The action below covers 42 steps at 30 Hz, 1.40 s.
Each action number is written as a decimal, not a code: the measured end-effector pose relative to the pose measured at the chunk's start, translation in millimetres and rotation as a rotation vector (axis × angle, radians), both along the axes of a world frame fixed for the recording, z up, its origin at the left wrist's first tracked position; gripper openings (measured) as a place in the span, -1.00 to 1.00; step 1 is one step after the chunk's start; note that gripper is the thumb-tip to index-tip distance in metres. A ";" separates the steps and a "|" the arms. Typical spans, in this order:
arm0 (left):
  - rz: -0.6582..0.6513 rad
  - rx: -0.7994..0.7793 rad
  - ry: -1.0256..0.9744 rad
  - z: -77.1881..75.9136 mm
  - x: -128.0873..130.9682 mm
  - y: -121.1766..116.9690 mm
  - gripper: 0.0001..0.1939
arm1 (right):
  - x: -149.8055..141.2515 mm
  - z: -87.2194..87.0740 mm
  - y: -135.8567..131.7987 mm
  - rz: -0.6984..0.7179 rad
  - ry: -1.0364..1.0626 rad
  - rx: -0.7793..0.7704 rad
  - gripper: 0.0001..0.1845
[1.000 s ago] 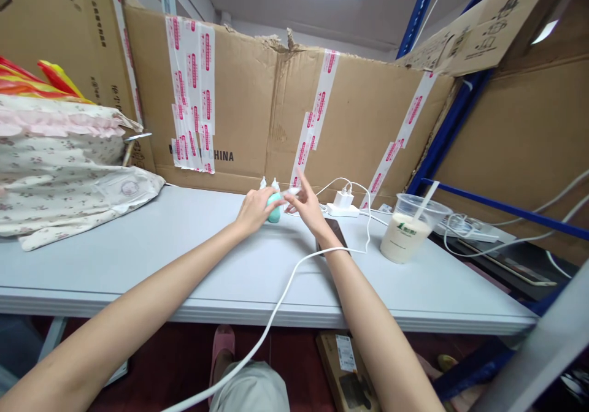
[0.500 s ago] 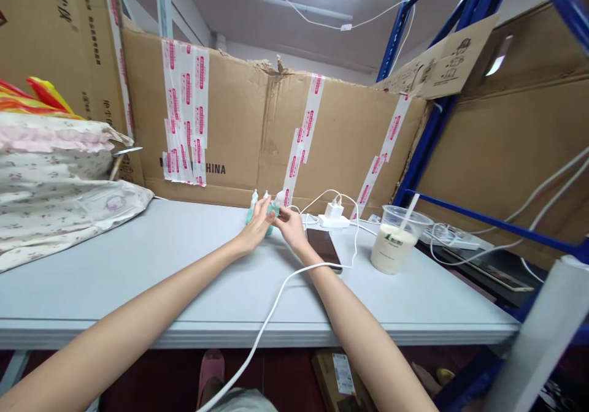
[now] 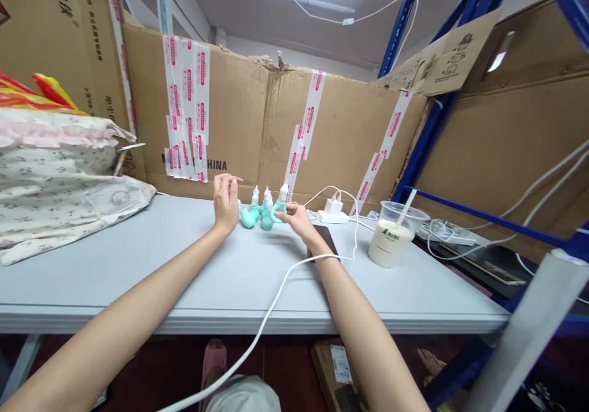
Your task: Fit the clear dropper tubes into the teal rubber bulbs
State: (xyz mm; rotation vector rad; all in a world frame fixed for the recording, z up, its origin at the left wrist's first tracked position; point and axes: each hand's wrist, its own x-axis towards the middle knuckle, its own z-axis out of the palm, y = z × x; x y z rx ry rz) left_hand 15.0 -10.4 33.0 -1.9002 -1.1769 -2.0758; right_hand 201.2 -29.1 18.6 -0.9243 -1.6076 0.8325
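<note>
Several teal squeeze bulbs with white tapered nozzles stand bunched near the cardboard wall, among them a rounded one [image 3: 249,216] and a middle one [image 3: 266,221]. My right hand [image 3: 297,221] pinches the rightmost squeeze bulb [image 3: 278,208] by its side, nozzle up; whether its base touches the table cannot be seen. To the left of the group, my left hand [image 3: 225,202] is raised off the table with loosely bent fingers, and nothing shows in it. A small white tip peeks out beside that hand, partly hidden. A dark phone [image 3: 327,240] lies under my right wrist.
On the right stands a plastic cup of milky drink [image 3: 391,240] with a straw. A white charger [image 3: 334,206] sits on a power strip behind the phone. Its white cable [image 3: 276,301] crosses my right forearm. Floral fabric [image 3: 69,191] covers the left side. Taped cardboard [image 3: 239,111] borders the back.
My left hand has left the squeeze bulbs and moved left and up, so more of them show. My right hand has kept its place, with its squeeze bulb now plainly visible. The view has shifted slightly.
</note>
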 end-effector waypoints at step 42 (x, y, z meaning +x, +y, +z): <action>-0.399 -0.372 0.448 -5.9 -34.4 42.6 -0.72 | -16.7 -33.2 7.8 -0.165 -0.534 0.227 -0.64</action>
